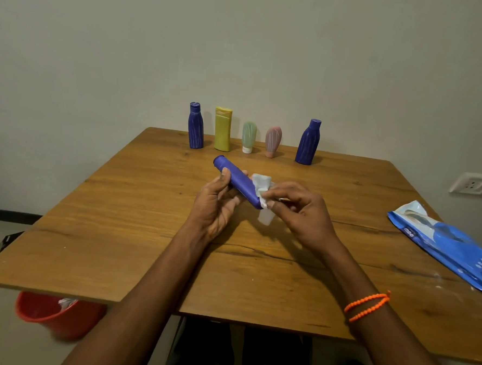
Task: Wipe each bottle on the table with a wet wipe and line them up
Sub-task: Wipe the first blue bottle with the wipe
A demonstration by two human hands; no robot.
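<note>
left hand (214, 200) grips tilted blue bottle (238, 181) | right hand (300, 211) pinches wet wipe (262, 185) against its base | 5 bottles upright behind

head cam | worn on person's head | faces forward and down over table (117, 245) toward far wall (101, 47) | hands close at centre, bottles farther back | single view, no overlap
</note>
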